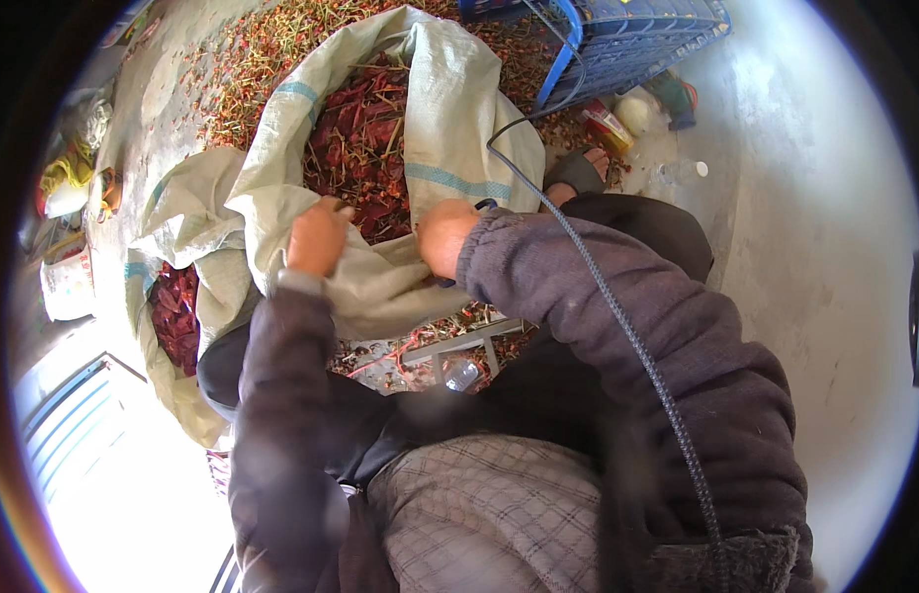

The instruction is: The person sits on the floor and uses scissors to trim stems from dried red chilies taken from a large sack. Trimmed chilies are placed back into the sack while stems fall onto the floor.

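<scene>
Before me stands a large white woven plastic sack [459, 111] with blue stripes and a rolled-down rim. Dried red chili peppers [370, 126], mixed with cut stems, fill its mouth. Over the near left rim is my left hand [317, 237], slightly blurred with its fingers curled; whether it pinches anything is hidden. My right hand [446, 233] is closed at the near right rim. Dark blue loops, which look like scissors handles [487, 204], show beside it; the blades are hidden. A second woven sack [200, 178] on the left holds darker dried red chilies [174, 315].
Chili stems and bits [244, 81] cover the floor behind the sack. A blue plastic crate [645, 44] stands at the far right, near a clear bottle [680, 173]. A dark braided cord [615, 300] crosses my right sleeve. Between my legs is a metal frame [459, 345].
</scene>
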`<act>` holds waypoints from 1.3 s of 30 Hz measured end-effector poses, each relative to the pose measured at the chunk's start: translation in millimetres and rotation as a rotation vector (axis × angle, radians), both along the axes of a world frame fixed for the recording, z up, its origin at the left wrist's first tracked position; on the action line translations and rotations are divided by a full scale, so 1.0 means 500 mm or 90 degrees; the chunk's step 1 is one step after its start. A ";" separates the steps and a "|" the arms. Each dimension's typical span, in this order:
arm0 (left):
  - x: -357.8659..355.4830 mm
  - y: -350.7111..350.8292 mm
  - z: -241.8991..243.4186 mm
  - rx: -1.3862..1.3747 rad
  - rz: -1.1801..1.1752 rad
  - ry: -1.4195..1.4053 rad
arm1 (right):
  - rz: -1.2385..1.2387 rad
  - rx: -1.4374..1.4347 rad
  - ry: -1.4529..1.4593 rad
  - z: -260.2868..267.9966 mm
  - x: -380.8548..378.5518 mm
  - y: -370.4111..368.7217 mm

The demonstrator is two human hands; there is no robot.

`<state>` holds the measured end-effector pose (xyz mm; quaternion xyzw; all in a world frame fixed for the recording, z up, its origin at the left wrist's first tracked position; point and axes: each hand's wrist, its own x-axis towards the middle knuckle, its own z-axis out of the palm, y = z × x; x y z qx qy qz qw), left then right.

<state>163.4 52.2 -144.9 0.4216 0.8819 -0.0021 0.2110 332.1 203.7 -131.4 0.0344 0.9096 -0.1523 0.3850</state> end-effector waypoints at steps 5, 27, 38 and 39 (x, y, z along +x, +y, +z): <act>-0.203 -0.165 -0.201 -0.162 0.269 -0.052 | -0.066 0.053 -0.026 0.019 0.000 0.015; -0.198 0.128 -0.205 0.264 0.195 -0.666 | -0.032 0.025 -0.134 0.018 0.028 0.000; -0.251 0.074 -0.265 0.205 0.343 -0.258 | -0.119 0.021 -0.140 -0.009 0.002 -0.019; -0.297 0.031 -0.294 0.083 0.329 -0.144 | -0.088 0.044 -0.088 -0.001 0.015 -0.021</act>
